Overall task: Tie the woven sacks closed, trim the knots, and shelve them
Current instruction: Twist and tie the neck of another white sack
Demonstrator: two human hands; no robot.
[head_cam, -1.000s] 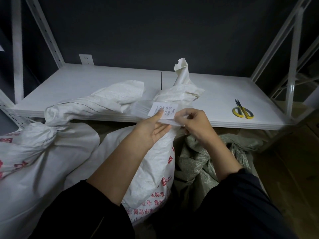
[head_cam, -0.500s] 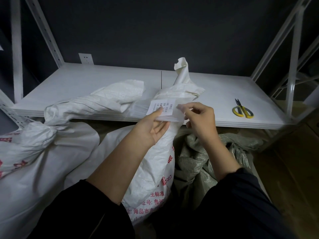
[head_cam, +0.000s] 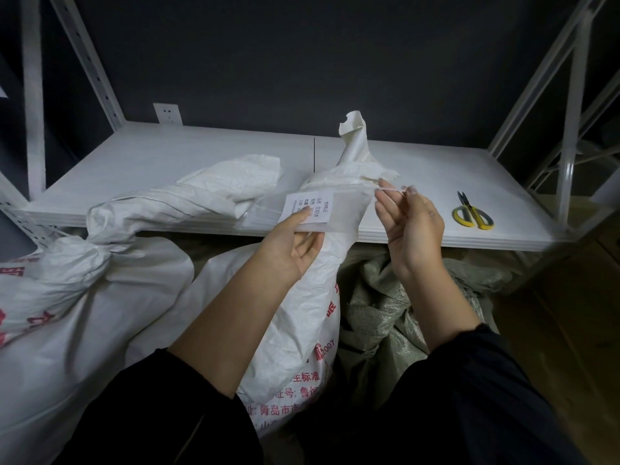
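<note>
At the far left a tied white sack (head_cam: 84, 297) stands below the shelf (head_cam: 167, 156), its knotted neck lying over the shelf's front edge. A wall socket (head_cam: 167, 114) sits behind the shelf. In the middle, a second white sack with red print (head_cam: 302, 330) leans against the shelf edge, its loose neck rising above it. The left hand (head_cam: 292, 250) pinches a clear packet with a white label (head_cam: 308, 208), thumb on top and fingers curled beneath. Just right of it, the right hand (head_cam: 412, 226) pinches a thin white strip (head_cam: 391, 190), possibly a tie, at its fingertips. Below lies a grey-green sack (head_cam: 385, 313). Yellow scissors (head_cam: 473, 216) rest on the shelf's right end.
</note>
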